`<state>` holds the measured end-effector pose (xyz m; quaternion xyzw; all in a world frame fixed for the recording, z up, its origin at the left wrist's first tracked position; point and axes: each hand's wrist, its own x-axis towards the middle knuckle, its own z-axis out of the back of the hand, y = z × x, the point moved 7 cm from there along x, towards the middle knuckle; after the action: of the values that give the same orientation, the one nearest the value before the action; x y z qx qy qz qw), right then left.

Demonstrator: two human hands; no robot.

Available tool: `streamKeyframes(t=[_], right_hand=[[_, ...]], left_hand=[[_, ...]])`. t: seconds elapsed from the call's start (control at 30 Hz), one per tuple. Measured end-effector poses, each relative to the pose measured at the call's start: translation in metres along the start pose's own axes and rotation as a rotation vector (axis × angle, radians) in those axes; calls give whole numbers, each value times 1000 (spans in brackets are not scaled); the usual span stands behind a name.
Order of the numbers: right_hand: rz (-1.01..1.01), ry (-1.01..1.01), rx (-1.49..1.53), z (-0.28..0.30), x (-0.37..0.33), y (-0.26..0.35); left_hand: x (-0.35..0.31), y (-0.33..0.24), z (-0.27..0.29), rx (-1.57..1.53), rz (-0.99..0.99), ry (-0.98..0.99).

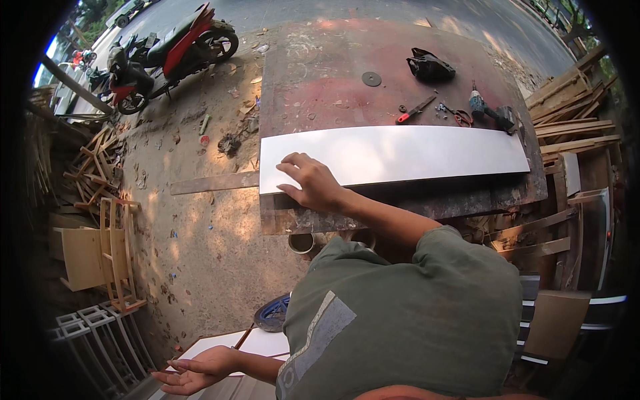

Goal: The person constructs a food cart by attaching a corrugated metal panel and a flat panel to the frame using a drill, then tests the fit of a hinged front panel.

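A long white panel (400, 153) lies across a worn dark workbench (320, 73). My right hand (312, 183) rests flat on the panel's left end near its front edge, with the fingers spread and nothing gripped. My left hand (197, 370) hangs low at the lower left, palm up, fingers apart and empty. It hovers beside stacked white boards (263, 343) with a thin pencil-like stick (243, 337) on them. My green-shirted torso hides the ground in front of the bench.
On the bench behind the panel lie red-handled pliers (415, 111), a dark cutting disc (371, 79), a black pouch (430, 65), scissors (460, 117) and a drill (490, 112). A red motorcycle (170, 53) is parked far left. Wooden frames (107, 253) and planks (573, 127) flank the dirt ground.
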<state>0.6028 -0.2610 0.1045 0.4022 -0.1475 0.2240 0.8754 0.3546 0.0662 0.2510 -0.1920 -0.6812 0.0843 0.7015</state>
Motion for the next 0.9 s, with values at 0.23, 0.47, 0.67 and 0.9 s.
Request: streamKeyframes(t=[0.23,0.47,0.67,0.9], right_hand=[[-623,-289,-496,135,-92,-213],[-868,-278,-622,158,-201,-245],[-690,-139,-980,143,-246,-244],[-1033,490,-977,136,-239,-272]], left_hand=[[-120,-4,-135,-339,254,788],[-397,-114,-200,-511,-481,1877],[-438,-112,-181,-244,-617,2009],[-491,-76,-151,-72,-857,1369]])
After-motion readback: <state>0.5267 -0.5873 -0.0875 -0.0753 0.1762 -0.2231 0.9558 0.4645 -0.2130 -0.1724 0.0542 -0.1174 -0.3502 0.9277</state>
